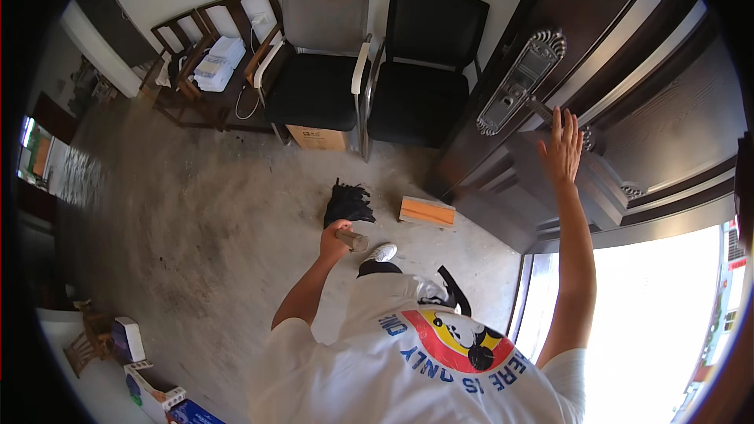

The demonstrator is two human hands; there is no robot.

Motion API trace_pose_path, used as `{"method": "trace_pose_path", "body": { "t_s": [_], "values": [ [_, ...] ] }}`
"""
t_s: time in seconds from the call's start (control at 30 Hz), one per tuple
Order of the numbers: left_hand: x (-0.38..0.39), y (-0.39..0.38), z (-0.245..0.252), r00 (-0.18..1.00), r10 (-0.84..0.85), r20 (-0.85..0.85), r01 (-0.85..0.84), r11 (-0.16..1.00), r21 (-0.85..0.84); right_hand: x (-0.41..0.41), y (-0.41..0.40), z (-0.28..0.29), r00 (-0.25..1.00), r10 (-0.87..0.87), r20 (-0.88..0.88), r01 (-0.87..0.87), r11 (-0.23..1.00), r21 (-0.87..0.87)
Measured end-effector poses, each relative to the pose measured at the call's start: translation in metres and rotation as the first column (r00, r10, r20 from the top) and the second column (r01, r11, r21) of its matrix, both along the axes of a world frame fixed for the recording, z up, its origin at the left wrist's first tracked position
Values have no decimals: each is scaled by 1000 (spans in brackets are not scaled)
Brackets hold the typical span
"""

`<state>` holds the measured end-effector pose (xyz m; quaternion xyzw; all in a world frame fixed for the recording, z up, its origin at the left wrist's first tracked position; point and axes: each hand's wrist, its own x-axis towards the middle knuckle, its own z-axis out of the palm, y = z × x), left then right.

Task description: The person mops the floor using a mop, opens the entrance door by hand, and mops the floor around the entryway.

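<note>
My left hand (pixel 336 241) grips the upper end of a pole (pixel 354 241), seen almost end-on. Beyond it on the concrete floor lies a black mop head (pixel 349 203) of shaggy strips, which appears to be at the pole's lower end. My right hand (pixel 562 150) reaches out to a dark panelled door (pixel 677 112). Its fingers are stretched out over the free end of the lever handle (pixel 541 109), with the thumb apart; whether the palm touches the lever is hidden. An ornate metal plate (pixel 521 82) backs the lever.
A small block with an orange face (pixel 427 212) sits on the floor by the door. Two office chairs (pixel 312 91) (pixel 421 100) and wooden armchairs (pixel 200 106) line the wall. Under one chair is a cardboard box (pixel 318 138). Bright daylight fills the doorway (pixel 648 318). Boxes (pixel 150 391) stand at lower left.
</note>
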<state>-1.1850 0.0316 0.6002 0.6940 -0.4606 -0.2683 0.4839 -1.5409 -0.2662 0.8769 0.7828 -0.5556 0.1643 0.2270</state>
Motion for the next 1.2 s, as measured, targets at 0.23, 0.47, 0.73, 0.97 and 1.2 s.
{"method": "trace_pose_path", "body": {
  "t_s": [0.23,0.47,0.73,0.97,1.2],
  "values": [
    [-28,5,-11,990,125,64,-131,986,104,10,22,14,992,66,-110,-54,992,110],
    [-41,45,-29,984,128,126,-143,983,115,12,22,19,971,-29,-239,87,968,234],
    [-61,92,-39,991,99,92,-104,993,56,11,3,4,996,-17,-83,44,941,336],
    [-80,94,-46,994,77,74,-74,997,-34,7,7,14,982,152,115,-179,943,281],
    [-117,36,-63,946,137,295,-197,963,184,-11,176,-71,596,339,728,-802,284,525]
  ]
}}
